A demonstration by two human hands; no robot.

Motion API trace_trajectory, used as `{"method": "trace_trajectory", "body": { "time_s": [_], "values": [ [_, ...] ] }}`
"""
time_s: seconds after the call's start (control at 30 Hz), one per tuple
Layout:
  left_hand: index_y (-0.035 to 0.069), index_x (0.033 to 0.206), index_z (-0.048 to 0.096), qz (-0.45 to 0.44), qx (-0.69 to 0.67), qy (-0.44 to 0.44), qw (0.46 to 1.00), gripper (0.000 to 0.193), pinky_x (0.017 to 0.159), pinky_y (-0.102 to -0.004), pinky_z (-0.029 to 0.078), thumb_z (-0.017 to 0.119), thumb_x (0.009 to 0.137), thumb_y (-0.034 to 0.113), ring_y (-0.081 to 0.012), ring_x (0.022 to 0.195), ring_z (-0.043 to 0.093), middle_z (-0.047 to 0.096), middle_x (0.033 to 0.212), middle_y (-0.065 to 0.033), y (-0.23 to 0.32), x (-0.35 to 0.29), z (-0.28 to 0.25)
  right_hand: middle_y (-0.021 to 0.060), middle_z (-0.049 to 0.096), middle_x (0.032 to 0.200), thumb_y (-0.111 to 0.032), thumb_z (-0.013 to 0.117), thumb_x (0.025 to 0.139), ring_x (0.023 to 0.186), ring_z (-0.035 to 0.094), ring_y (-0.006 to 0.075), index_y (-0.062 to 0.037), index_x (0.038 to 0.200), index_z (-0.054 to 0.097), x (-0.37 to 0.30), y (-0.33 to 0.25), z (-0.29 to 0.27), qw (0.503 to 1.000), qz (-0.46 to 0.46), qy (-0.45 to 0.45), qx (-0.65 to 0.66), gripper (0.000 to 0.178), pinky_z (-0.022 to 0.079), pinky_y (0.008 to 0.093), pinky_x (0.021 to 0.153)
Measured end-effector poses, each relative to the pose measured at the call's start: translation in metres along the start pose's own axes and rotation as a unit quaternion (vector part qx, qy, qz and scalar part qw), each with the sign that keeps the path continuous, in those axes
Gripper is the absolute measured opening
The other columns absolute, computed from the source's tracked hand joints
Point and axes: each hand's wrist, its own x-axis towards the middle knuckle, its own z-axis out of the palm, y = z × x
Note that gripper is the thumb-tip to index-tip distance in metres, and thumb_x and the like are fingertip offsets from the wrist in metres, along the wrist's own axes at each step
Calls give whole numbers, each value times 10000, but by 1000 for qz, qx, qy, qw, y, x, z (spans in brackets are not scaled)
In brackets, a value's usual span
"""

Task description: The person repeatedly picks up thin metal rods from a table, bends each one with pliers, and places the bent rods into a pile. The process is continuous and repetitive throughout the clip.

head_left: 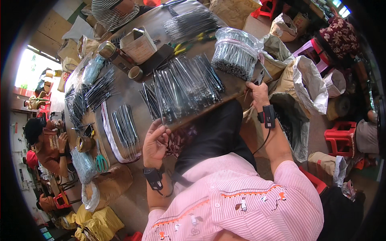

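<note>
Okay, left hand [155,141]: at near table edge [205,113], fingers curled, grip unclear
Right hand [258,93]: fingers clamped on slim tool [261,75]
Metal strips [185,86]: piled far-right of left hand

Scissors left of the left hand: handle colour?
Teal handles on the scissors; best seen in the head view.

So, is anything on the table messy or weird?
Maybe one thing: on the left side of the table, the heap of dark thin strips looks messy, with strips crossing and pointing different ways. The shiny strips in front of the person lie mostly side by side. I can't see anything clearly broken.
</note>
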Motion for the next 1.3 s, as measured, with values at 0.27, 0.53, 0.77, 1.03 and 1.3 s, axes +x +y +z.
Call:
{"method": "trace_trajectory", "body": {
  "time_s": [0.27, 0.53, 0.77, 1.03, 1.3],
  "values": [
    [20, 1165, 560, 4, 11, 18, 1000, 329, 613, -162, 536, 604, 849, -59, -163, 771, 646, 639, 910, -87, -2, -9, -14, 102, 599, 749, 47, 625, 796, 588, 604, 217, 0, 937, 533, -6, -10, -23, 996, 5, 8, 87, 175, 524, 346, 544],
    [17, 1142, 579, -3, -17, 20, 1000, 299, 606, -167, 541, 609, 851, -51, -164, 764, 640, 635, 910, -94, -9, -15, -29, 83, 614, 781, -75, 557, 878, 704, 619, 223, -9, 1022, 589, -26, -13, -46, 929, 187, -135, 290, 161, 544, 373, 695],
    [21, 1128, 586, -5, 12, -45, 999, 284, 593, -205, 548, 629, 851, -24, -189, 734, 670, 665, 899, -116, -16, -13, -9, 97, 616, 793, -92, 566, 885, 744, 612, 234, 65, 987, 590, 35, -23, -32, 863, 198, -102, 454, 188, 537, 378, 736],
    [-43, 1144, 586, -56, 68, 1, 996, 287, 687, -247, 576, 599, 858, -18, -251, 857, 691, 672, 1004, -158, -30, -12, 7, 71, 621, 804, -93, 615, 894, 729, 633, 189, -31, 942, 583, -17, -31, -12, 943, 163, -159, 242, 85, 550, 350, 682],
    [-43, 1056, 572, -57, 163, -99, 980, 258, 760, -306, 558, 651, 813, -8, -261, 870, 675, 635, 971, -124, -57, 3, 43, 84, 639, 799, -75, 657, 868, 706, 652, 193, -47, 982, 554, -101, -50, 45, 960, 79, -244, 115, 157, 546, 311, 634]
  ]
}}
